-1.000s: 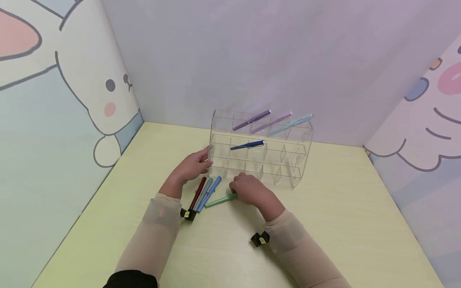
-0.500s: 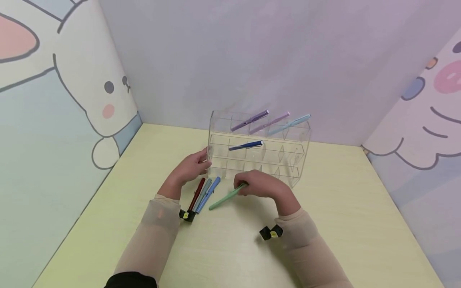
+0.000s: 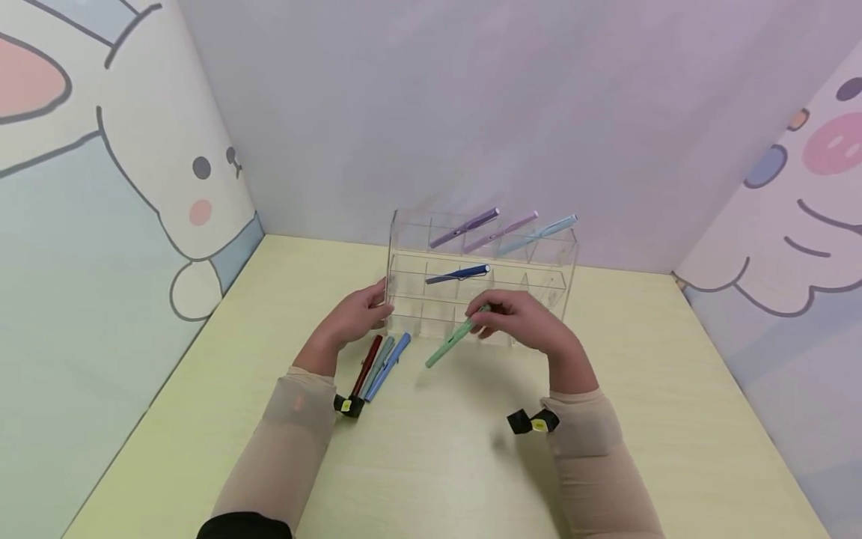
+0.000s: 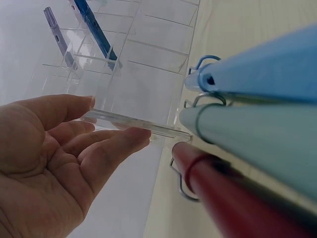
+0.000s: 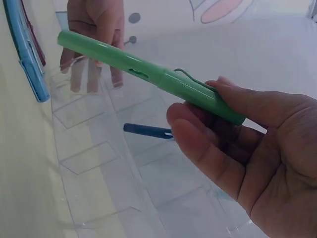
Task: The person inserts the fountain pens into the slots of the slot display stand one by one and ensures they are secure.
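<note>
our right hand (image 3: pixel 525 318) pinches a green pen (image 3: pixel 449 343) before the clear rack (image 3: pixel 539 284), our left hand (image 3: pixel 353 314) its nine-o'clock side; three loose pens (image 3: pixel 377 367) lie at its eight o'clock.

Head: bright, even light | soft shadow falls on table (image 3: pixel 417 471) beside right sleeve (image 3: pixel 599 464) | wrist views: dimmer, greyish | left wrist: close pens (image 4: pixel 257 130) blur | right wrist: green pen (image 5: pixel 151 74) glints
</note>
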The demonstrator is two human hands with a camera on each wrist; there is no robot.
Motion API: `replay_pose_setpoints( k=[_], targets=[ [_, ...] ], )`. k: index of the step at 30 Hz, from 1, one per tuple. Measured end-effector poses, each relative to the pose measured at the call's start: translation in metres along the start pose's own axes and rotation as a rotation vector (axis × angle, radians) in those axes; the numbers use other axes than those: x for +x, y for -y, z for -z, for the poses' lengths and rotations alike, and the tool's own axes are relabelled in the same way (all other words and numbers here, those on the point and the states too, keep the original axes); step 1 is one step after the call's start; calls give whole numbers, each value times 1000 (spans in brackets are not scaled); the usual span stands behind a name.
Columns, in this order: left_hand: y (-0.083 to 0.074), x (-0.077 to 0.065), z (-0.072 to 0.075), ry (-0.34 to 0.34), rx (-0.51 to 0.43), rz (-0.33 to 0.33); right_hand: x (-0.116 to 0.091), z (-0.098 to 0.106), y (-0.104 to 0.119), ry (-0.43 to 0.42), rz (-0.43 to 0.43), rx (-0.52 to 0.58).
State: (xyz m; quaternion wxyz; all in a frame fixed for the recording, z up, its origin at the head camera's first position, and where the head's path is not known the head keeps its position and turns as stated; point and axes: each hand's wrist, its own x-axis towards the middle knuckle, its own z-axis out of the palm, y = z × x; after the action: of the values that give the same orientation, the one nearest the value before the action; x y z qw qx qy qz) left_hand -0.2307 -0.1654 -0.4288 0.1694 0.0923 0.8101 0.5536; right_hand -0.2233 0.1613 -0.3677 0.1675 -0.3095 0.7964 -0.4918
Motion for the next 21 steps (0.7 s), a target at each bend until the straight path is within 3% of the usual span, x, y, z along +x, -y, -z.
replay_pose_setpoints(
  k=[11, 21],
  targets=[
    [2, 1, 2, 7, -20, 18, -21, 34, -2, -393, 124, 142],
    [3, 2, 2, 8, -13, 24, -22, 45, -5, -783, 305, 271]
  ],
)
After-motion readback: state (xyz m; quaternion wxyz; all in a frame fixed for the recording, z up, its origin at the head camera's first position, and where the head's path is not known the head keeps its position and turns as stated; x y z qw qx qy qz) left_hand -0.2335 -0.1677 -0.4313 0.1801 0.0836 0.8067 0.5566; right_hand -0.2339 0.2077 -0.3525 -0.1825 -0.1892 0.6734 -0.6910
